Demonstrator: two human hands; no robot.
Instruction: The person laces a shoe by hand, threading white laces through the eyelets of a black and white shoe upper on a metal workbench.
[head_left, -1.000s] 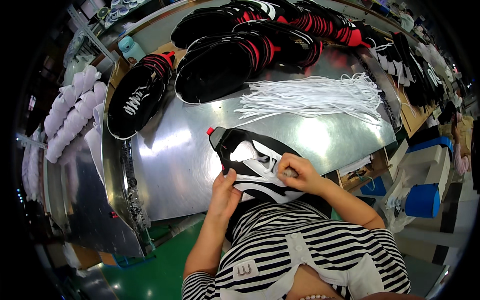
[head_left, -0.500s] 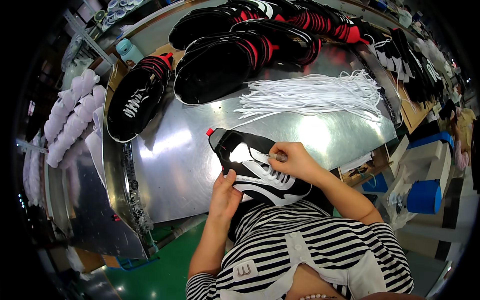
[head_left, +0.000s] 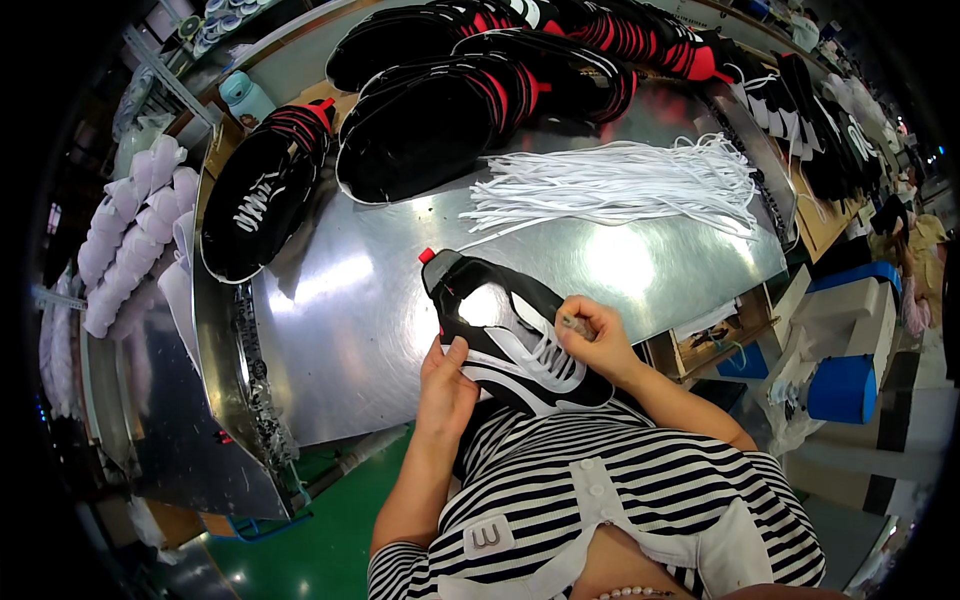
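A black, white and grey shoe upper (head_left: 500, 378) with a red heel tab is held just above the near edge of the metal table, its heel pointing away to the left. My left hand (head_left: 447, 392) grips its left side, thumb on top and fingers beneath. White shoelace (head_left: 548, 358) runs in rows across the upper's front. Beside these rows, at the right eyelet edge, my right hand (head_left: 600, 342) is closed in a pinch. A small greyish-brown thing shows between its fingers, too small to name.
Beyond the upper, a bundle of white laces (head_left: 610, 185) lies on the metal table (head_left: 340, 385). Stacked black-and-red shoe uppers (head_left: 430, 130) fill the back. One laced upper (head_left: 262, 215) leans at the left rim. A blue bin (head_left: 843, 388) stands at right.
My right hand has moved a little to the right and nearer to me, away from the tongue toward the eyelet edge. The upper has turned slightly in my left hand's grip.
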